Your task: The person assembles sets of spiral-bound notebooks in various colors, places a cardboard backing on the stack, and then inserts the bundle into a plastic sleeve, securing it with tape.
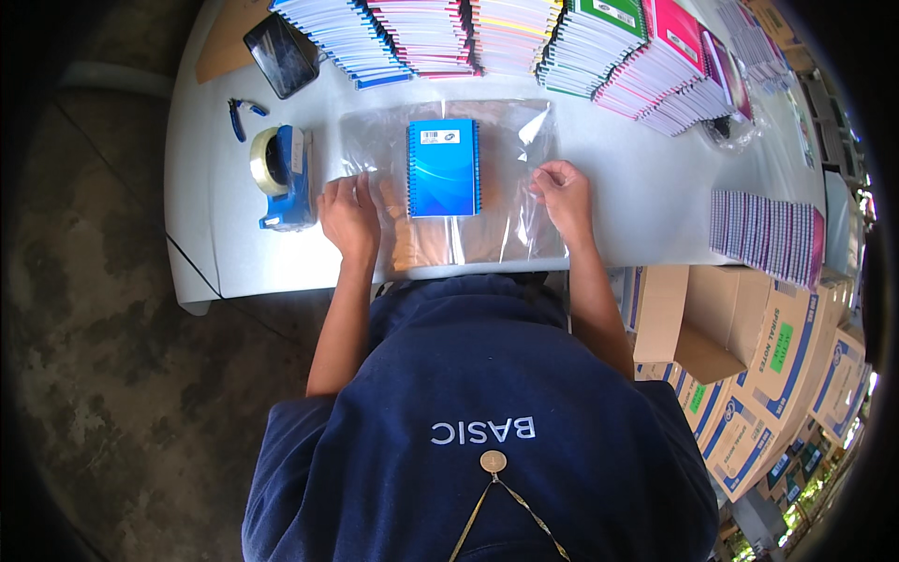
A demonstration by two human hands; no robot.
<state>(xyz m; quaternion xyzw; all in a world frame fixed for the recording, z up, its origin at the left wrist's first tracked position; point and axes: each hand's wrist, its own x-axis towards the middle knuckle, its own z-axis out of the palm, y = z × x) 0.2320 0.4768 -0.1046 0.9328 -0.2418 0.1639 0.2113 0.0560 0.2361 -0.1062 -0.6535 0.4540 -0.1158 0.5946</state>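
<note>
A blue spiral notebook (445, 178) with a white label lies on a clear plastic sheet (510, 201) spread over the table in front of me. The sheet reaches past the notebook on all sides and shines in places. My left hand (350, 217) rests at the sheet's left edge, its fingers stretched forward and lying on the film. At the right edge, my right hand (565, 199) pinches the film between thumb and fingers. Neither hand touches the notebook. Left of my left hand stands a blue tape dispenser (293, 183) with a roll of clear tape.
Stacks of spiral notebooks (510, 37) in several colours line the table's far side. Another notebook stack (763, 234) lies at the right edge. Blue-handled cutters (245, 117) and a dark phone (281, 56) are at far left. Cardboard boxes (721, 318) stand at right, below the table.
</note>
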